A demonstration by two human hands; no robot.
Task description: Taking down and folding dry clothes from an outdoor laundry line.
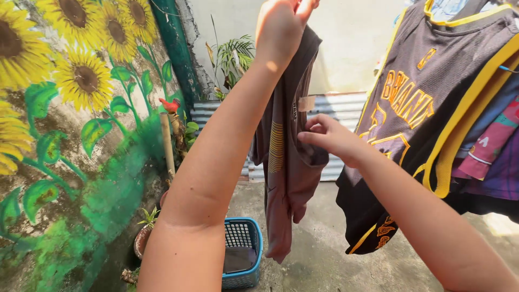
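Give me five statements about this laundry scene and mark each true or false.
1. The left hand holds the brown garment up by its top. True.
2. The right hand rests on the basket. False: it touches the brown garment, well above the blue basket.
3. A black jersey with yellow trim hangs to the right of the brown garment. True.
4. The basket sits on a table. False: it stands on the concrete ground.
5. The wall on the left is plain white. False: it is painted with sunflowers and green leaves.
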